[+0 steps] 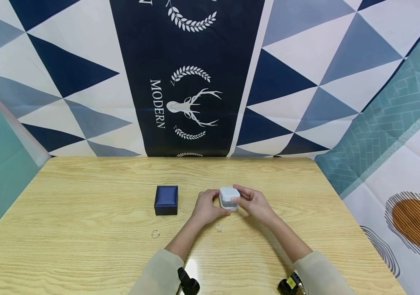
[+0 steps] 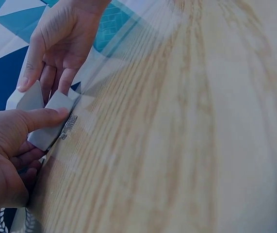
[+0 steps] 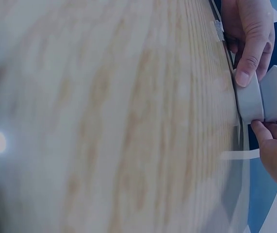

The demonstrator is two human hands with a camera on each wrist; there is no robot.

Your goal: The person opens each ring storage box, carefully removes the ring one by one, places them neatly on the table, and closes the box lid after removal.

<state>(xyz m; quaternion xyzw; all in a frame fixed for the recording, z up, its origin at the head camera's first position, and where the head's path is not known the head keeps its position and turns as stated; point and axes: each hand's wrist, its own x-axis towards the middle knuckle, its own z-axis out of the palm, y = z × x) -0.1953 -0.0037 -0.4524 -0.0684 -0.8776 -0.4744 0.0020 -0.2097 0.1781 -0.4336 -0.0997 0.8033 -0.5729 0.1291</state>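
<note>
Both hands hold a small white ring box (image 1: 229,191) just right of the table's middle. Its lid (image 2: 26,101) is tilted partly up from the base (image 2: 52,127), as the left wrist view shows. My left hand (image 1: 207,207) grips the base, thumb on the near side and fingers behind. With thumb and fingers, my right hand (image 1: 257,203) pinches the lid, its lower fingers beside the base. The inside of the box is hidden. A thin ring (image 1: 219,231) lies on the table a little nearer than the box.
A dark blue box (image 1: 166,196), shut, stands left of the left hand. Another thin ring (image 1: 155,237) lies in front of it. The wooden table (image 1: 84,196) ends at a patterned cloth backdrop (image 1: 187,90).
</note>
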